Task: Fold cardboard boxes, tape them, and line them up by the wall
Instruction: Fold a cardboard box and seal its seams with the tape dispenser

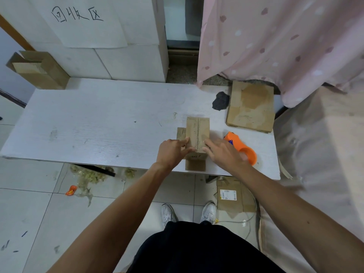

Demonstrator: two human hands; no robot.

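Left grip (173, 149) lay with fingers fairly straight on the left top flap of a small cardboard box (198, 129), thumb against the near face. It was pressing rather than clasping. Right grip (222, 152) was likewise released, its spread fingers flat on the right flap, so the box sat between the two at the near edge of the white worktop (98, 123).

The two flaps met in a seam down the middle, with no tape visible on it. One side flap stuck out beyond the left grip, and another hung below both.

An orange tape dispenser (241, 147) lay untouched, just outward of the right grip. A stack of flat cardboard (251, 107) waited beyond the right grip. Far beyond the left grip, one folded box (39, 69) stood against the wall (118, 60); whether it was taped could not be told.

By my reading the task was early. One box was placed, this one was folded but needed taping and carrying to the wall, and the stack was not yet begun.
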